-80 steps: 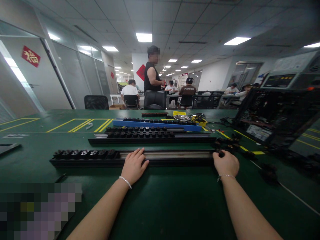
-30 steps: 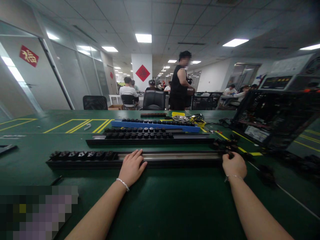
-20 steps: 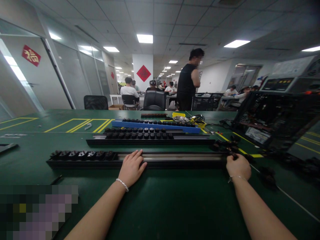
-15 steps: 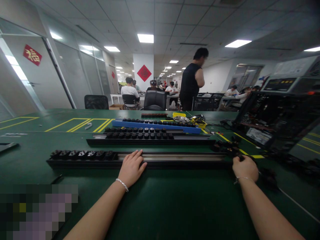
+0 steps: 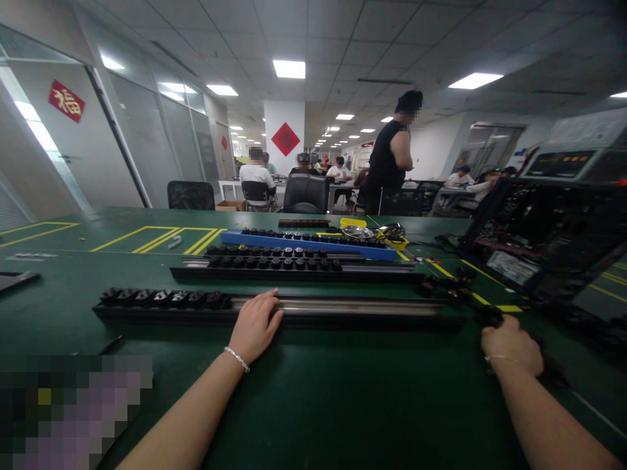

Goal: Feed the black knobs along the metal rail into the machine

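A long black track rail (image 5: 362,321) lies crosswise in front of me. A row of black blocks with metal pins (image 5: 161,298) fills its left part; bare metal channel shows on the right. My left hand (image 5: 255,325) rests on the rail just right of the blocks, fingers stretched out flat over it, thumb apart. Beyond the rail's right end is my right hand (image 5: 512,346), fingers curled, slightly blurred. A small black block (image 5: 490,316) shows at its fingertips, its details too dark to make out. More black blocks (image 5: 450,284) lie loosely behind.
Farther back lie another black rail with blocks (image 5: 294,271) and a blue rail (image 5: 313,245). An opened machine housing (image 5: 514,228) stands at the right. Yellow tape lines mark the green table (image 5: 343,405). A person in black (image 5: 389,160) stands beyond it.
My right hand has moved right and slightly toward me, away from the rail's end. My left hand stays on the rail. The view has shifted slightly.
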{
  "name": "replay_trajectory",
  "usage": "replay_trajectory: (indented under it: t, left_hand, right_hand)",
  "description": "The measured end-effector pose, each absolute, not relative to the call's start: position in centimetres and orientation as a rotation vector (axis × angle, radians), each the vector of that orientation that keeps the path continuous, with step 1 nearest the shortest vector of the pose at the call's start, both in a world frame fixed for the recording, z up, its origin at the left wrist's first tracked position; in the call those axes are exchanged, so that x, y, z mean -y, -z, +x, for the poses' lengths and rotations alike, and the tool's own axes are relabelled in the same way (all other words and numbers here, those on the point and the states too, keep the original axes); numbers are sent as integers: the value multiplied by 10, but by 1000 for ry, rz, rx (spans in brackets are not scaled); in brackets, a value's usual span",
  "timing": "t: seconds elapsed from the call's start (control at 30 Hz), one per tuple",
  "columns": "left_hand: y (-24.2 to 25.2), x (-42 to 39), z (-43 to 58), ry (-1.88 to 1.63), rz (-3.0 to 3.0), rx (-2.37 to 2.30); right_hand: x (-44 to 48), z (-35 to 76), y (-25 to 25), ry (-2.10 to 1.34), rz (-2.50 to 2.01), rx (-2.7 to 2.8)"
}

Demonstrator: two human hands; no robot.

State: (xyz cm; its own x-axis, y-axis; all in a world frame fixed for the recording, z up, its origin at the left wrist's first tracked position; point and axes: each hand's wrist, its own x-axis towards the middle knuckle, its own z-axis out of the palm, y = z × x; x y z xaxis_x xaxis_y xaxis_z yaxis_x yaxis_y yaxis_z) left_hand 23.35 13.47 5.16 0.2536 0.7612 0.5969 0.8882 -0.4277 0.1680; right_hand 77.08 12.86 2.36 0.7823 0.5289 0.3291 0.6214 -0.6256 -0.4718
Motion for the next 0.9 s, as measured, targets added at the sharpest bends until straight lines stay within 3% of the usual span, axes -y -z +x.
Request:
replay_trajectory:
  t: [0.13,0.27,0.47,0.9]
  left_hand:
    - [-58,-137,221,1143,-1822,1754]
    - [-63,-137,204,1133,-1453,2048]
    - [-65,-135,189,935,-1359,2358]
    - [-72,-135,187,977,-1354,2445]
  right_hand:
    - [-125,748,-31,433,-2257,849]
    - [-129,705,-45,614,-2035,969]
    - [-147,630,-44,552,-1871,1536]
    - [-141,609,-41,391,-1961,1586]
